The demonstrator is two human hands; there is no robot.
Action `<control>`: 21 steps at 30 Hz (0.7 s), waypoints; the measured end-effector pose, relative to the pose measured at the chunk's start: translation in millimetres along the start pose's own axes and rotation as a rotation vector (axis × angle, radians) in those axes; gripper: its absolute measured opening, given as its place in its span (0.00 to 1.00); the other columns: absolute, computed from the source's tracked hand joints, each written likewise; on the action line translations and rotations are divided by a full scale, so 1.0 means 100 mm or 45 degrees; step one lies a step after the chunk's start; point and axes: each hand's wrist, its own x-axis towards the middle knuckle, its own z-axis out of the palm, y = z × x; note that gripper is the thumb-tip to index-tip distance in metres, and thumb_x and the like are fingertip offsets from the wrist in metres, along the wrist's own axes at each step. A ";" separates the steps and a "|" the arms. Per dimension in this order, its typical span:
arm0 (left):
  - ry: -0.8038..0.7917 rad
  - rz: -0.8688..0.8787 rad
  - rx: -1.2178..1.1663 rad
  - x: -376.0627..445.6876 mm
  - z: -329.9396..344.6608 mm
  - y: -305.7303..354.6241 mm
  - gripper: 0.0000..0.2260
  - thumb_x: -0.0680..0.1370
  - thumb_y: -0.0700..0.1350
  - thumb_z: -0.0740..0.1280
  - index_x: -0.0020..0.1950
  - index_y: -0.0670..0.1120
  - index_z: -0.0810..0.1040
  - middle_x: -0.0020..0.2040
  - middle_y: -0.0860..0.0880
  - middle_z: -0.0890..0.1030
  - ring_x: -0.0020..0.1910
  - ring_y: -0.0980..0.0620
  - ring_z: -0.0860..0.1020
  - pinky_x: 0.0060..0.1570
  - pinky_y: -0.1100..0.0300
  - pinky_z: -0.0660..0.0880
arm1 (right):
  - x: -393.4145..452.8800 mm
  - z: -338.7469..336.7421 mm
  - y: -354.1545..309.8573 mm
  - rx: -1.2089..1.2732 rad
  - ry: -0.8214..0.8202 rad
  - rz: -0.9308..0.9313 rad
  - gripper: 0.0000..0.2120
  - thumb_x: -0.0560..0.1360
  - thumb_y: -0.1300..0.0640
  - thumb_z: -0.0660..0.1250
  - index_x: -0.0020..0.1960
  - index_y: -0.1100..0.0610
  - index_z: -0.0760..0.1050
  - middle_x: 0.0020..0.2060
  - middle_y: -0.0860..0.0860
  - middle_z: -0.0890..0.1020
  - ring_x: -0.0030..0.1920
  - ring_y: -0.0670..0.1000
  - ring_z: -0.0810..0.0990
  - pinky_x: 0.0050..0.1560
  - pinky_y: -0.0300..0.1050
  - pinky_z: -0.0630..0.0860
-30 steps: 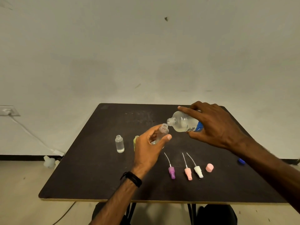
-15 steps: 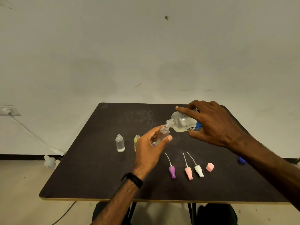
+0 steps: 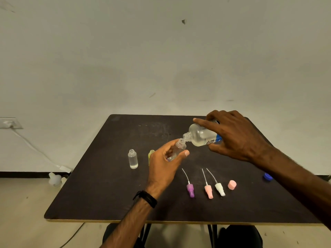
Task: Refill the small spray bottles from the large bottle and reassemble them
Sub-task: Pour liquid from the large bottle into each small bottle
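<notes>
Clear large bottle (image 3: pixel 200 136) gripped tilted in right hand (image 3: pixel 234 136), mouth touching small bottle (image 3: pixel 178 149) gripped by left hand (image 3: pixel 164 163).

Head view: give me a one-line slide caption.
Right hand tips the large bottle into a small bottle held by the left hand; three spray heads wait.

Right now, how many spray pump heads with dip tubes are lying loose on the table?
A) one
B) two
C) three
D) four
C: a purple pump head, a pink pump head and a white pump head lie side by side on the table, next to a separate pink cap that has no tube.
</notes>
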 end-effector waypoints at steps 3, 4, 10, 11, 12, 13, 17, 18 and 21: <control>0.001 0.008 0.011 0.00 0.00 0.01 0.17 0.74 0.45 0.77 0.62 0.48 0.82 0.53 0.56 0.86 0.55 0.61 0.82 0.56 0.66 0.77 | 0.00 0.00 0.01 -0.010 -0.002 -0.006 0.37 0.67 0.44 0.72 0.74 0.47 0.66 0.58 0.51 0.76 0.54 0.52 0.76 0.52 0.48 0.72; 0.004 0.008 0.008 -0.01 0.00 0.01 0.17 0.74 0.45 0.77 0.62 0.48 0.82 0.53 0.56 0.86 0.54 0.61 0.82 0.56 0.67 0.77 | 0.00 0.00 0.01 -0.012 -0.003 -0.006 0.37 0.67 0.43 0.72 0.74 0.47 0.66 0.58 0.51 0.76 0.54 0.52 0.76 0.53 0.48 0.72; 0.005 0.006 0.022 -0.01 0.00 -0.01 0.17 0.74 0.46 0.77 0.62 0.48 0.82 0.54 0.56 0.86 0.55 0.60 0.82 0.57 0.64 0.78 | 0.00 0.00 0.01 -0.006 0.002 -0.013 0.36 0.67 0.45 0.72 0.74 0.47 0.66 0.57 0.51 0.76 0.54 0.52 0.76 0.53 0.48 0.71; 0.002 0.006 0.022 -0.01 0.00 -0.01 0.17 0.74 0.46 0.76 0.62 0.49 0.82 0.54 0.56 0.86 0.55 0.61 0.82 0.57 0.65 0.78 | 0.00 0.01 0.01 -0.005 0.002 -0.012 0.37 0.67 0.45 0.72 0.74 0.47 0.66 0.57 0.51 0.76 0.54 0.52 0.76 0.53 0.48 0.71; -0.001 0.005 0.025 -0.01 0.00 -0.01 0.17 0.74 0.47 0.76 0.62 0.49 0.82 0.54 0.56 0.85 0.55 0.61 0.82 0.57 0.65 0.78 | 0.00 0.01 0.02 -0.006 0.001 -0.012 0.37 0.67 0.45 0.72 0.74 0.47 0.66 0.57 0.50 0.76 0.54 0.52 0.76 0.53 0.48 0.71; -0.003 0.004 0.028 -0.01 0.00 -0.01 0.17 0.74 0.47 0.76 0.62 0.50 0.82 0.54 0.56 0.85 0.55 0.61 0.82 0.57 0.65 0.78 | 0.00 0.01 0.02 -0.008 -0.002 -0.013 0.37 0.67 0.44 0.72 0.74 0.47 0.66 0.57 0.50 0.76 0.54 0.52 0.76 0.53 0.47 0.71; -0.005 -0.008 0.033 -0.01 0.01 -0.03 0.18 0.74 0.47 0.76 0.63 0.49 0.82 0.55 0.56 0.85 0.56 0.60 0.82 0.58 0.63 0.79 | 0.01 0.01 0.03 -0.010 -0.016 -0.011 0.37 0.68 0.44 0.71 0.74 0.47 0.65 0.58 0.50 0.75 0.54 0.52 0.76 0.54 0.48 0.71; -0.004 -0.008 0.036 -0.01 0.01 -0.03 0.18 0.74 0.47 0.76 0.63 0.49 0.82 0.55 0.56 0.85 0.56 0.60 0.82 0.58 0.63 0.79 | 0.01 0.01 0.03 -0.010 -0.017 -0.012 0.37 0.68 0.44 0.71 0.74 0.47 0.65 0.58 0.50 0.75 0.54 0.52 0.76 0.54 0.48 0.71; 0.000 -0.006 0.035 -0.01 0.01 -0.03 0.18 0.74 0.47 0.77 0.63 0.49 0.82 0.55 0.56 0.85 0.56 0.60 0.82 0.58 0.63 0.79 | 0.01 0.01 0.02 -0.013 -0.017 -0.013 0.36 0.68 0.44 0.71 0.74 0.47 0.66 0.58 0.51 0.76 0.54 0.52 0.76 0.54 0.48 0.71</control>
